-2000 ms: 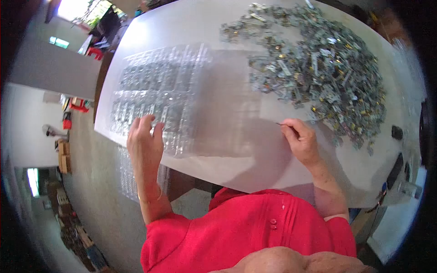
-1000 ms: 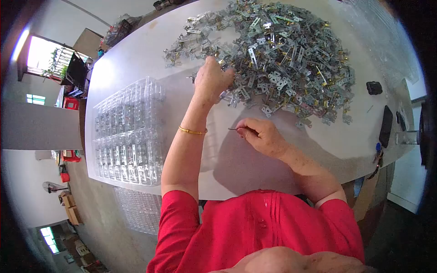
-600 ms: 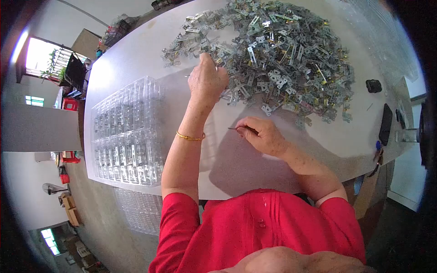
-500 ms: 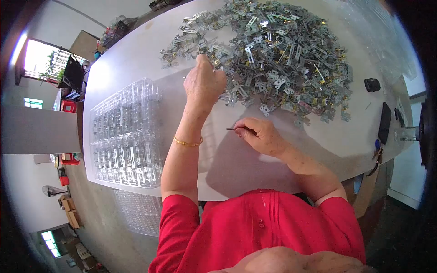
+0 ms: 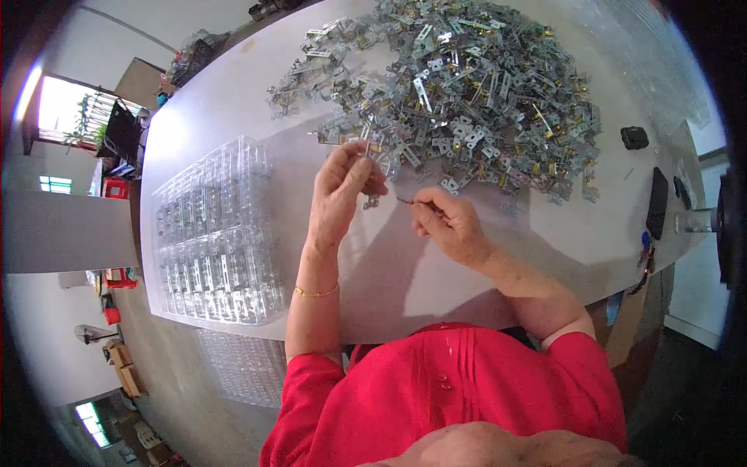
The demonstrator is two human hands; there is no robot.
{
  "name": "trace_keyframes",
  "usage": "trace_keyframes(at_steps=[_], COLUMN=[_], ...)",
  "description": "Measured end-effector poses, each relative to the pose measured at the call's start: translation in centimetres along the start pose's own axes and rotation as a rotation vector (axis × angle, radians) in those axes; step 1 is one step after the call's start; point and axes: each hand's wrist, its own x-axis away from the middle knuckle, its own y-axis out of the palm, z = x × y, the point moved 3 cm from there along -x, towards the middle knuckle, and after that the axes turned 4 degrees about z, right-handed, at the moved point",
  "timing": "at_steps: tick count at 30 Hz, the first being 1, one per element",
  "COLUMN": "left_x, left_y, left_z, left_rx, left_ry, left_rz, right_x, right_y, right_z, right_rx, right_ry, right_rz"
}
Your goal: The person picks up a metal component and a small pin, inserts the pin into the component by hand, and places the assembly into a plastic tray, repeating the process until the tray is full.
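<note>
Pinched in my left hand is a small metal bracket, mostly covered by the fingers; one end with holes sticks out below them. My right hand grips a thin dark rod-like tool between thumb and fingers, its tip pointing left toward the bracket. I cannot make out the exact kind of tool. Just beyond both hands spreads a big heap of metal brackets, silvery with some brass-coloured parts. To the left of my left hand is a clear plastic tray with rows of similar metal pieces in it.
The heap and tray lie on a pale table. At its right are a black square object, a long black object and clear plastic sheeting. Below the left table edge shows another clear tray.
My left hand has drawn back from the heap's edge toward me with a bracket in it. My right hand has shifted slightly right and away from me, its tool now close to the bracket.
</note>
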Motion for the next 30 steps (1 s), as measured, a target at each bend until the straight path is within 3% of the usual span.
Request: trace_keyframes(at_steps=[5,9,15,18,24,27,30], left_x=[1.7,2.2,3.2,3.5,3.3,3.5,3.4], left_y=[-0.5,-0.2,0.4,0.7,0.4,0.8,0.8], left_z=[-1.9,-3.2,-3.4,-3.6,-4.4,-3.3,-3.3], left_rx=[0.160,0.260,-0.144,-0.163,-0.490,-0.733,-0.797], left_ry=[-0.198,-0.255,-0.176,-0.140,0.052,0.419,0.627], left_rz=[-0.176,-0.173,-0.095,-0.094,-0.022,0.047,0.100], right_x=[0.1,0.2,0.2,0.0,-0.1,-0.1,0.0], right_y=[0.0,0.1,0.2,0.1,0.1,0.0,0.0], right_z=[-0.8,-1.2,-1.1,-1.2,-1.1,-0.9,-0.7], right_rx=[-0.055,-0.019,-0.048,-0.022,0.037,0.084,0.125], right_ry=[-0.060,-0.018,0.012,0.016,0.027,0.009,-0.012], right_rz=[0.067,0.092,0.106,0.102,0.111,0.119,0.128])
